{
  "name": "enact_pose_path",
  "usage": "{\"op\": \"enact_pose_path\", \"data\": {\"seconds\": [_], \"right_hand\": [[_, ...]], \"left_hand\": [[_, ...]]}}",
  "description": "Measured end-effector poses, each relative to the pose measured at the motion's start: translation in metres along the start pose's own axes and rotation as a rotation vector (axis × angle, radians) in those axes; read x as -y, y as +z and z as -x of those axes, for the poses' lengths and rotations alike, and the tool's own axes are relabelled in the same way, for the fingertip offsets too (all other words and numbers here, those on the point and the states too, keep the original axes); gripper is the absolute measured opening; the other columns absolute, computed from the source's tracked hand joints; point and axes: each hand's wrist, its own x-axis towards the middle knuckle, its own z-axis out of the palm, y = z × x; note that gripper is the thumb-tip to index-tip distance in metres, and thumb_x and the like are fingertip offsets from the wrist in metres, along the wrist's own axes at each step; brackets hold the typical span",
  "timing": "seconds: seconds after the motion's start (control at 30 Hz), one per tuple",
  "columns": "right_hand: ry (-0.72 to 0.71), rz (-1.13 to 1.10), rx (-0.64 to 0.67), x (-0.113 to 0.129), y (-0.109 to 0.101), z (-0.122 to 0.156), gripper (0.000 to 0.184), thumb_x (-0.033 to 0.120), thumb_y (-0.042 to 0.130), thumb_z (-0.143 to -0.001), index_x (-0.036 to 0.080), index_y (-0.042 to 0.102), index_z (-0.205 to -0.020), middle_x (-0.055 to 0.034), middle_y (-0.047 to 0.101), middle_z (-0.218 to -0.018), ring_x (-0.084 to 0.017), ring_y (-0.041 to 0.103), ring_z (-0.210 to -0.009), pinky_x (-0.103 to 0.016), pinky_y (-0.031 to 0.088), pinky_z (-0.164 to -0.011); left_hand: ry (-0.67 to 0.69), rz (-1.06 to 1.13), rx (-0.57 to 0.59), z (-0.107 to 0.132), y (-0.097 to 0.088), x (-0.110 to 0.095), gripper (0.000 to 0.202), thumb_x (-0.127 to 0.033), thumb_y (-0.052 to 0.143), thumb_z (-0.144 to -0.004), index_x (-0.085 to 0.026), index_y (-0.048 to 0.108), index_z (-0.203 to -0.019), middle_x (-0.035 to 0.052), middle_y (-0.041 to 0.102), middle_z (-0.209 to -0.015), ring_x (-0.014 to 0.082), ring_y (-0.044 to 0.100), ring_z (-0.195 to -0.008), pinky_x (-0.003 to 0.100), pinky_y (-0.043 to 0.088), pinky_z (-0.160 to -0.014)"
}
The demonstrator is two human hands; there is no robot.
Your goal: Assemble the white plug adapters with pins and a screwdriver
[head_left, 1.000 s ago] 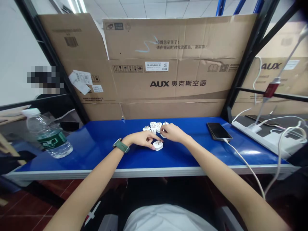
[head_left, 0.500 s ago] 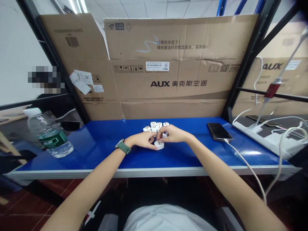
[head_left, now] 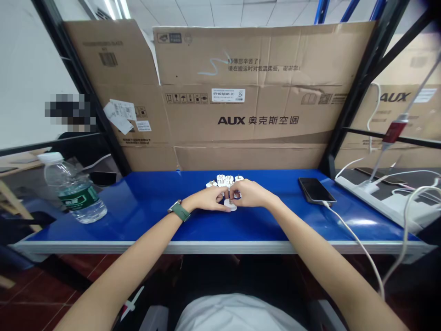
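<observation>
Both my hands meet at the middle of the blue table (head_left: 144,202), over a small white plug adapter (head_left: 230,205) that stands prongs up. My left hand (head_left: 211,199), with a green watch on its wrist, has its fingers curled against the adapter's left side. Fingers of my right hand (head_left: 248,193) pinch at the adapter's top. Just behind my hands sits a cluster of several more white plug adapters (head_left: 223,180), partly hidden by my fingers.
A water bottle (head_left: 74,189) stands at the table's left end. A black phone (head_left: 316,190) on a white charging cable (head_left: 358,241) lies to the right, with a white power strip (head_left: 386,198) beyond it. Flattened cardboard boxes (head_left: 251,96) wall the back.
My two hands have drawn closer together over the single adapter, and the right hand has come down from the cluster onto its top. The camera has shifted slightly.
</observation>
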Motion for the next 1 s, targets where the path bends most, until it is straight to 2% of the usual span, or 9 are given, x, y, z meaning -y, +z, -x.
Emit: {"op": "enact_pose_path", "data": {"seconds": [0.13,0.5,0.8,0.93,1.0], "right_hand": [[0.103,0.064,0.022,-0.001,0.004,-0.002,0.011,0.025,0.071,-0.077,0.023,0.077,-0.087,-0.0041,0.075,-0.089,-0.018,0.064,-0.079,-0.024,0.035,-0.060],[0.093,-0.094,0.035,-0.006,0.006,-0.005,0.015,0.016,0.070,-0.075,0.019,0.081,-0.085,-0.0026,0.074,-0.080,-0.014,0.062,-0.070,-0.023,0.040,-0.062],[0.078,-0.116,0.041,-0.006,0.003,-0.004,0.014,0.019,0.070,-0.077,0.018,0.080,-0.086,-0.0025,0.074,-0.078,-0.015,0.061,-0.070,-0.024,0.039,-0.062],[0.103,-0.229,-0.085,-0.009,0.001,-0.006,0.013,0.024,0.065,-0.082,0.018,0.074,-0.090,-0.0028,0.071,-0.084,-0.015,0.060,-0.075,-0.024,0.041,-0.068],[0.158,-0.391,-0.174,-0.010,-0.001,-0.007,0.017,0.032,0.061,-0.086,0.019,0.067,-0.093,-0.0017,0.066,-0.082,-0.015,0.056,-0.072,-0.025,0.041,-0.067]], "left_hand": [[-0.024,-0.026,-0.023,-0.003,0.003,0.003,0.052,-0.062,0.078,-0.074,-0.019,0.056,-0.093,-0.0055,0.046,-0.067,0.0109,0.040,-0.058,0.026,0.024,-0.056],[-0.037,0.007,-0.016,-0.003,0.005,0.004,0.053,-0.064,0.077,-0.073,-0.020,0.054,-0.091,-0.0060,0.044,-0.067,0.0106,0.037,-0.057,0.026,0.022,-0.054],[-0.029,0.005,-0.002,-0.003,0.004,0.004,0.053,-0.063,0.077,-0.074,-0.020,0.053,-0.093,-0.0064,0.043,-0.065,0.0110,0.038,-0.056,0.026,0.023,-0.055],[-0.015,0.030,0.001,-0.001,0.003,0.001,0.051,-0.061,0.076,-0.075,-0.020,0.055,-0.096,-0.0060,0.042,-0.065,0.0112,0.038,-0.056,0.026,0.023,-0.055],[-0.008,0.046,0.007,0.000,0.002,0.000,0.050,-0.060,0.076,-0.076,-0.019,0.056,-0.098,-0.0061,0.041,-0.064,0.0114,0.037,-0.055,0.026,0.023,-0.054]]}}
